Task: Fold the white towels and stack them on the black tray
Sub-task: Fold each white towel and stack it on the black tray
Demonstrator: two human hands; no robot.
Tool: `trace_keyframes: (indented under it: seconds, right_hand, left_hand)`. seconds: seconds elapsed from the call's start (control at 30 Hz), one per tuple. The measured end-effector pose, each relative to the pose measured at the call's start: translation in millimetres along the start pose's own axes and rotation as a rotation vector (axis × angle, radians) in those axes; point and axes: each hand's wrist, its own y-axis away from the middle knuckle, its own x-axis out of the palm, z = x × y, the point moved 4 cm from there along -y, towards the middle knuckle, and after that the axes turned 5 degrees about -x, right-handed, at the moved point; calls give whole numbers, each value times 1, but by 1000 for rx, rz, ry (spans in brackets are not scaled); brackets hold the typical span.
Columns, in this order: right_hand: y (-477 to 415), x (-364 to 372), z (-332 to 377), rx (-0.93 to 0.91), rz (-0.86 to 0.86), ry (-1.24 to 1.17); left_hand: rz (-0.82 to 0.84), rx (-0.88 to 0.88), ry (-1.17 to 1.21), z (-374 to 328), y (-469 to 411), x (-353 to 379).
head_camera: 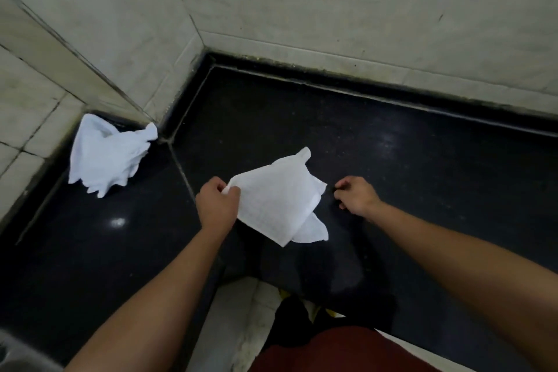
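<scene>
The left hand [216,202] pinches the near-left corner of a white towel [276,205], thumb and fingers closed on the cloth. The towel hangs from that one corner above the black counter [422,166], partly doubled over, its long axis running from the grip away and down to the right, with a loose flap trailing at the lower right edge. The right hand [356,195] is off the cloth, fingers curled loosely with nothing visible in them, just beside the towel's right corner and at about the same height.

That is the relation that matters: the free corner lies directly left of the right hand, with only a short gap between them. In my judgement the next step is for the right hand to close on that corner so the cloth can be stretched flat between both hands before folding. The trailing flap may bunch if it is not shaken out first.

A second towel [105,157] lies crumpled in the left corner, against the tiled wall [120,24], well apart from both hands and nearer the left one. No folded stack is visible, and I cannot tell whether the dark surface is the tray itself. The task appears to be at an early stage.
</scene>
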Motion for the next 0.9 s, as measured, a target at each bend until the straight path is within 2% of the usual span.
trace_keyframes:
  seconds: [0.2, 0.33, 0.43, 0.53, 0.63, 0.7, 0.8, 0.9]
  right_hand:
    - [-18, 26, 50, -143, -46, 292]
    - [-24, 41, 58, -130, -20, 542]
    - [-26, 42, 51, -73, -2, 515]
    - [-27, 29, 46, -36, -20, 477]
    - [-25, -3, 38, 4, -130, 476]
    - [-23, -26, 28, 44, -193, 493]
    - [-16, -54, 11, 106, -246, 505]
    - [0, -66, -5, 110, -294, 573]
  left_hand:
    - [-81, -121, -38, 52, -20, -38]
    - [-113, -202, -97, 83, -28, -49]
    - [-71, -213, -192, 96, -32, -49]
    - [-2, -105, -380, 96, -34, -39]
    - [0, 84, -528, 82, -30, -23]
    - [35, 189, -552, 71, -26, -7]
    - [175, 332, -525, 49, -12, 27]
    - [297, 490, -594, 34, 9, 57]
